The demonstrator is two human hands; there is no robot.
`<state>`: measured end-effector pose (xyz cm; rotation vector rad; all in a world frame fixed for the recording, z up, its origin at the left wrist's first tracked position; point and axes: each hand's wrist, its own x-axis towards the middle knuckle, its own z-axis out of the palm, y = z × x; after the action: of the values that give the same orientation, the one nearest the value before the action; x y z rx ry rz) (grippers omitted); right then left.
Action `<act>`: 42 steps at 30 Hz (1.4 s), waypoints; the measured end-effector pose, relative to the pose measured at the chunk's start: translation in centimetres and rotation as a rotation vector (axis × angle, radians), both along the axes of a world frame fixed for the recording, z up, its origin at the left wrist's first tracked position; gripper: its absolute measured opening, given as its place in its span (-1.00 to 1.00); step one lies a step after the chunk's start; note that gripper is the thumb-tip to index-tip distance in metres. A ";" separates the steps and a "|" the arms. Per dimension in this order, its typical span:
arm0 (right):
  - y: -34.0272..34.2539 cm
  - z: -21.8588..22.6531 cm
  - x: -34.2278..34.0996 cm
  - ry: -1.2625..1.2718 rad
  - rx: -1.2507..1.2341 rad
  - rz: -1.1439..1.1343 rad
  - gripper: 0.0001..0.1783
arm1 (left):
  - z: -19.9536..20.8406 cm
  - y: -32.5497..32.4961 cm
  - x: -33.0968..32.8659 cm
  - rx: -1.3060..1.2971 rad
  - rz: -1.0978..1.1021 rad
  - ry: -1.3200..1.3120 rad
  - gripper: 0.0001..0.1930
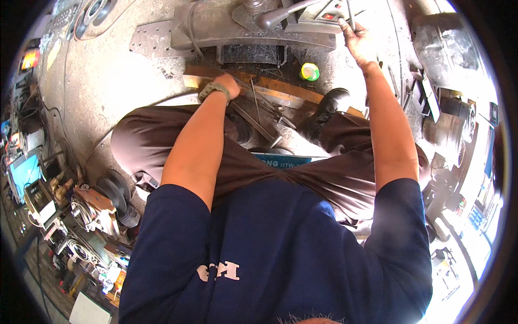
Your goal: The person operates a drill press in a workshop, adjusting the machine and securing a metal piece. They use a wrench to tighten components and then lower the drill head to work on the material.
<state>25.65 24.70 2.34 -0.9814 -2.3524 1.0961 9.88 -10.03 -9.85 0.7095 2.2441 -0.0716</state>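
My right hand reaches to the far right, beside a red switch on a grey machine. Its fingers are closed around the lower end of a thin grey rod; whether the rod belongs to the machine cannot be seen. A lever with a dark rounded grip lies left of the switch. My left hand, a band at its wrist, is closed above a wooden board. What it holds, if anything, is hidden. Thin metal rods lie just right of it, between my feet.
A yellow-green round container stands beyond my right boot. A perforated metal plate lies at the far left. Cables, tools and a black disc crowd the left side. A large metal cylinder stands at the right.
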 end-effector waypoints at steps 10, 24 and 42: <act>2.5 -3.2 1.3 -0.185 0.138 -0.040 -0.48 | -11.7 2.1 8.3 -0.174 -0.077 -0.224 -0.60; 0.0 -2.1 0.5 0.145 -0.079 -0.046 -0.65 | -6.5 3.7 9.8 0.566 0.521 -0.166 -0.55; 0.5 -2.3 0.2 -0.098 0.147 -0.096 -0.66 | 2.6 9.0 -5.6 0.485 -0.011 0.182 -0.65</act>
<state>25.89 25.24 0.02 -1.1030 -2.3959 0.8440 4.27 -1.03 -7.27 1.0025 2.4573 0.4318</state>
